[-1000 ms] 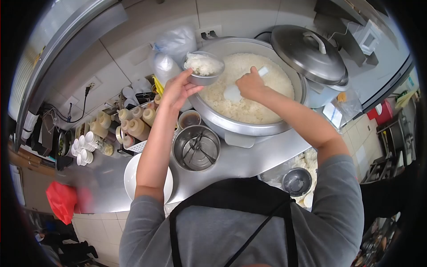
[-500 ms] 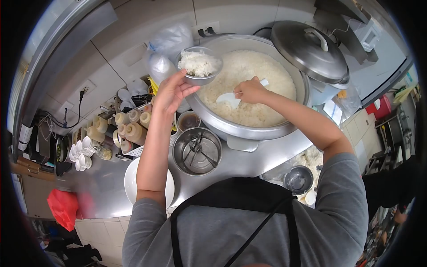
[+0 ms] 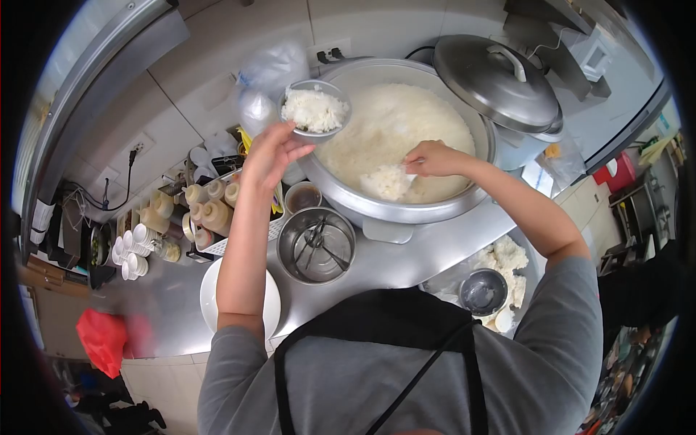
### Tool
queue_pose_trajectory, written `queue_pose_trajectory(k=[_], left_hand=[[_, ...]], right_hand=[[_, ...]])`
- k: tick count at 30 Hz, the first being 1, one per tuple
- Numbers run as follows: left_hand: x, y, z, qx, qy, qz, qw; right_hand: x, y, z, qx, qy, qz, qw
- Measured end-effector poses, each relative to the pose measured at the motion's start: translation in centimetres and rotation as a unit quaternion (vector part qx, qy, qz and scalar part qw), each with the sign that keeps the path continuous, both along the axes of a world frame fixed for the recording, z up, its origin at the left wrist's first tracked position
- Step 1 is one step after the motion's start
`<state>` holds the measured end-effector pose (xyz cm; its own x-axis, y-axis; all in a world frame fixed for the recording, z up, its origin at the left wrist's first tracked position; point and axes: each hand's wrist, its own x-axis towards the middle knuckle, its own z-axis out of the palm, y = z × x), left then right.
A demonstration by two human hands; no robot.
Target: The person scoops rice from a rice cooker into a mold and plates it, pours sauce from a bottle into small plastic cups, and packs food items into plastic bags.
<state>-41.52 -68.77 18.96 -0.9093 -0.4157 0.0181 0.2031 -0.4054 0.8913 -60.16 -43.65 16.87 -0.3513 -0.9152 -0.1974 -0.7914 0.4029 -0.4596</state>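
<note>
My left hand (image 3: pixel 272 156) holds up a small metal bowl (image 3: pixel 324 135) heaped with white rice, by its near edge, at the left rim of a big round pot (image 3: pixel 420 213). Cooked rice (image 3: pixel 406 119) fills much of that pot. Low over the front part of the rice, my right hand (image 3: pixel 437 159) is closed on a white rice paddle (image 3: pixel 412 176). A clump of rice (image 3: pixel 386 183) covers most of its blade, and my fingers hide the handle.
A metal lid (image 3: pixel 500 83) leans at the pot's right. Nearer me stand a metal container with utensils (image 3: pixel 290 267), a cup of brown liquid (image 3: pixel 303 196) and a white plate (image 3: pixel 268 312). Squeeze bottles (image 3: pixel 216 216) crowd the left; a dark bowl (image 3: pixel 484 292) sits among rice at right.
The rice paddle has moved right and toward me, and a clump of rice now lies on its blade. My left hand and the bowl have shifted slightly left, with the bowl tipped more toward me.
</note>
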Motion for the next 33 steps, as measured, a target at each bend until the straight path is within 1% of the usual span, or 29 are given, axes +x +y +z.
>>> queue_pose_trajectory(k=[1,2,4,5,6,7,8,9,10,12,13,15,16,17,19,20,21,23,26,27,28,29,30,32,33], left_hand=[[0.1,0.2,-0.1,-0.002,0.004,0.000,1.000],[0.2,0.4,-0.2,-0.011,-0.004,-0.006,1.000],[0.1,1.0,-0.5,-0.027,-0.021,-0.010,0.999],[-0.1,1.5,-0.6,-0.028,-0.018,-0.010,0.999],[-0.4,2.1,-0.7,-0.059,-0.043,-0.013,0.997],[-0.6,2.9,-0.7,-0.089,-0.067,-0.017,0.994],[-1.0,4.1,-0.7,-0.096,-0.069,-0.022,0.993],[-1.5,4.9,-0.7,-0.097,-0.067,-0.024,0.993],[-2.1,5.6,-0.9,-0.048,-0.052,-0.053,0.996],[-3.3,6.1,-1.7,0.044,-0.030,-0.095,0.994],[-3.7,6.2,-2.2,0.041,-0.026,-0.095,0.994],[-4.0,6.3,-2.7,0.098,-0.017,-0.085,0.991],[-4.0,6.4,-2.6,0.095,-0.013,-0.085,0.992],[-4.0,6.5,-2.7,0.105,-0.002,-0.085,0.991],[-4.0,6.8,-2.4,0.116,0.016,-0.083,0.990],[-4.0,6.8,-2.3,0.126,0.012,-0.078,0.989],[-4.1,6.9,-2.1,0.137,0.009,-0.073,0.988],[-4.5,6.7,-2.4,0.138,0.015,-0.069,0.988],[-4.8,6.9,-2.3,0.136,0.007,-0.066,0.988],[-4.9,7.0,-2.3,0.135,-0.005,-0.064,0.989],[-5.0,6.8,-2.3,0.133,-0.004,-0.065,0.989],[-5.3,6.4,-2.5,0.123,-0.010,-0.073,0.990],[-5.5,6.1,-2.5,0.113,-0.017,-0.081,0.990],[-5.7,5.5,-2.9,0.102,-0.015,-0.092,0.990],[-5.7,5.2,-2.9,0.090,-0.013,-0.102,0.991]], right_hand=[[0.1,0.7,1.8,0.049,-0.071,-0.022,0.996],[-0.4,1.2,2.9,0.046,-0.067,-0.022,0.996],[-1.1,1.8,5.6,-0.031,-0.074,-0.027,0.996],[-1.1,2.0,7.6,-0.058,-0.035,-0.073,0.995],[-0.6,1.8,9.4,-0.085,0.003,-0.119,0.989],[-0.6,1.3,9.6,-0.086,0.005,-0.120,0.989],[-0.6,0.7,9.7,-0.184,0.239,-0.066,0.951],[-0.2,0.1,9.8,-0.268,0.457,-0.007,0.848],[1.3,-0.8,9.8,-0.269,0.459,-0.010,0.847],[4.3,-2.1,9.4,-0.115,0.528,-0.020,0.841],[4.4,-1.9,9.4,-0.117,0.531,-0.021,0.839],[4.2,-1.3,9.5,-0.181,0.422,0.000,0.888],[3.9,-0.9,9.9,-0.183,0.396,-0.015,0.900],[3.6,-0.3,10.3,-0.185,0.400,-0.015,0.898],[3.9,0.8,11.4,-0.235,0.359,-0.075,0.900],[3.7,0.9,10.6,-0.236,0.363,-0.071,0.899],[3.4,0.9,9.1,-0.232,0.380,-0.050,0.894],[4.3,1.1,7.9,-0.229,0.399,-0.028,0.888],[5.7,0.7,7.3,-0.144,0.357,-0.035,0.922],[5.9,0.5,6.7,-0.146,0.357,-0.035,0.922],[6.2,0.4,6.3,-0.128,0.328,-0.033,0.935],[6.1,0.4,6.2,-0.110,0.300,-0.031,0.947],[6.0,0.5,6.5,-0.112,0.302,-0.032,0.946],[5.6,0.9,7.4,-0.124,0.258,0.000,0.958],[5.0,1.4,8.6,-0.125,0.259,-0.001,0.958]])
